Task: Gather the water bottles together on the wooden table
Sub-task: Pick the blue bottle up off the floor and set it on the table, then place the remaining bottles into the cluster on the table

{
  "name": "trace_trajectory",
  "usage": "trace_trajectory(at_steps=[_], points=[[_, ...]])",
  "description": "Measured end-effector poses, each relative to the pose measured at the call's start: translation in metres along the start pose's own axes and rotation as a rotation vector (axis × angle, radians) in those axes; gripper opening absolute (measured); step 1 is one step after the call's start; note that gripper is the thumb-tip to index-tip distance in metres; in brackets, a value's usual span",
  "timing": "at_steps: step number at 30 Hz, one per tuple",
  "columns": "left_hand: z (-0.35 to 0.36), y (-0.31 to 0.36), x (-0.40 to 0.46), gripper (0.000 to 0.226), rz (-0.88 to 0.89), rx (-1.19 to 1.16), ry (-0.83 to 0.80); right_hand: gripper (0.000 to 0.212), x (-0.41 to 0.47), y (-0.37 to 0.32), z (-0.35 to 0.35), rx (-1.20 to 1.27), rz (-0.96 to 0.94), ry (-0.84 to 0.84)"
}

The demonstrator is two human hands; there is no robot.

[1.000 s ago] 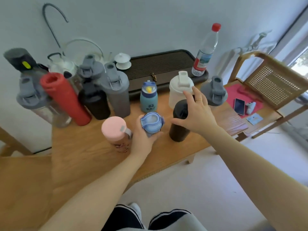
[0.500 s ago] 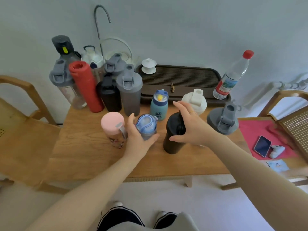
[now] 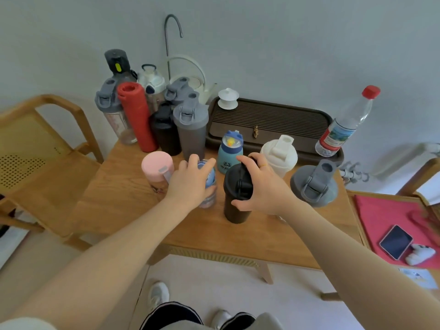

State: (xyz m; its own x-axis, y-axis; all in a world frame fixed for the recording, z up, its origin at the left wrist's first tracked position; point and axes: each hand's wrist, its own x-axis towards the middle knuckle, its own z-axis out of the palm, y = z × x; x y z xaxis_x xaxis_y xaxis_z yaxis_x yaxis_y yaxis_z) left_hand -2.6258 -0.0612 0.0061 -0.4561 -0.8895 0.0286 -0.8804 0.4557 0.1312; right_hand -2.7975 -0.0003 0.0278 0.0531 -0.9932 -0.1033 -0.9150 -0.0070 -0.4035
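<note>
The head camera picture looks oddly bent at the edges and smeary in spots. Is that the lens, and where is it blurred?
Head view: wide-angle lens, so the chair and wooden table edges bow outward; soft, even daylight, faint shadows; smear on the red mat at right; the black bottle under the right hand stays fairly sharp.

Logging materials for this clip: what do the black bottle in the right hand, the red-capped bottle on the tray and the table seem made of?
Black bottle: apparently matte plastic, dull with no glints. Red-capped bottle: thin clear plastic, see-through above a printed label. Table: wood with visible grain and a satin finish; solid or veneer can't be told.
</note>
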Motion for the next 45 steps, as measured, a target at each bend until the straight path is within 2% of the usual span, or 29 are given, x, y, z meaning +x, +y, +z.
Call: trace_trajectory(at_steps=[2, 4, 5, 7, 9, 12, 15, 18, 20, 22, 24, 27, 29, 34, 38, 45], points=[[0.001, -0.001, 0.0, 0.067, 0.019, -0.008, -0.008, 0.107, -0.003, -0.001, -0.005, -0.031, 0.006, -0.05], [0.001, -0.002, 0.001, 0.072, 0.036, -0.038, -0.046, 0.103, -0.014, 0.0, -0.015, -0.185, -0.017, -0.035], [0.001, -0.003, 0.001, 0.074, 0.046, -0.057, -0.069, 0.095, -0.022, 0.004, -0.02, -0.234, -0.036, 0.064], [-0.001, -0.005, 0.003, 0.074, 0.069, -0.09, -0.109, 0.072, -0.038, 0.016, -0.028, -0.198, 0.008, 0.373], [-0.005, -0.005, 0.005, 0.071, 0.088, -0.119, -0.132, 0.063, -0.05, 0.037, -0.029, -0.122, 0.207, 0.561], [-0.01, -0.001, 0.008, 0.067, 0.093, -0.179, -0.142, 0.081, -0.06, 0.066, -0.018, 0.055, 0.445, 0.469], [-0.01, 0.003, 0.012, 0.06, 0.11, -0.124, -0.124, 0.088, -0.063, 0.078, -0.008, 0.221, 0.445, 0.444], [-0.01, 0.007, 0.015, 0.053, 0.135, -0.028, -0.064, 0.083, -0.058, 0.08, -0.007, 0.193, 0.434, 0.456], [-0.014, 0.016, 0.013, 0.048, 0.16, -0.143, -0.002, 0.078, -0.058, 0.077, -0.008, 0.14, 0.422, 0.447], [-0.023, 0.031, 0.009, 0.047, 0.194, -0.377, 0.031, 0.074, -0.06, 0.074, -0.008, 0.136, 0.38, 0.429], [-0.029, 0.045, 0.004, 0.059, 0.289, -0.5, -0.031, 0.073, -0.065, 0.072, -0.009, 0.152, 0.316, 0.42], [-0.028, 0.059, 0.005, 0.097, 0.332, -0.237, -0.207, 0.071, -0.071, 0.067, -0.018, 0.181, 0.223, 0.415], [-0.024, 0.063, 0.011, 0.107, 0.333, -0.044, -0.236, 0.072, -0.076, 0.064, -0.027, 0.175, 0.161, 0.403], [-0.025, 0.064, 0.016, 0.101, 0.365, -0.056, -0.249, 0.073, -0.08, 0.058, -0.044, 0.161, 0.019, 0.307], [-0.044, 0.046, -0.014, 0.093, 0.471, -0.012, -0.213, 0.072, -0.079, 0.048, -0.051, 0.161, -0.062, 0.282], [-0.114, -0.026, -0.068, 0.093, 0.367, -0.11, -0.106, 0.068, -0.052, -0.007, -0.043, 0.23, -0.235, 0.2]])
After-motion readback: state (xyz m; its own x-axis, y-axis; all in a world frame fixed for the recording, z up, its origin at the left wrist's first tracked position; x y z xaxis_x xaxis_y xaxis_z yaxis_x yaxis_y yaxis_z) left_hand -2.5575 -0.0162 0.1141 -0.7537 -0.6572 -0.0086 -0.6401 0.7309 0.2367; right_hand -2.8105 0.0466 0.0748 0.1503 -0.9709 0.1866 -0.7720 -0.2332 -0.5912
